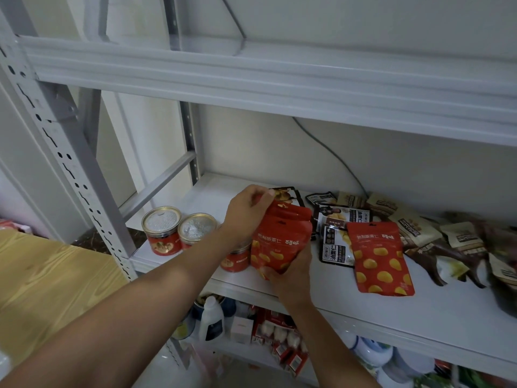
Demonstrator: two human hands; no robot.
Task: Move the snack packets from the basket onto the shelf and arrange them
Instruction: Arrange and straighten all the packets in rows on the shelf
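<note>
Both my hands hold a stack of red snack packets [279, 242] upright on the white shelf [363, 309]. My left hand [246, 211] grips the top edges of the stack. My right hand [293, 273] grips the bottom of it from below. Another red packet [380, 256] with yellow chestnuts printed on it lies flat to the right. Black packets [335, 242] lie behind it, and beige and brown packets [436, 233] spread further right. No basket is in view.
Three red cans with clear lids [165, 231] stand at the shelf's left end, one partly behind my left arm. The shelf below holds a white bottle [212, 317] and small boxes. A wooden tabletop [42, 278] lies at the left. A grey cable [335, 155] runs down the back wall.
</note>
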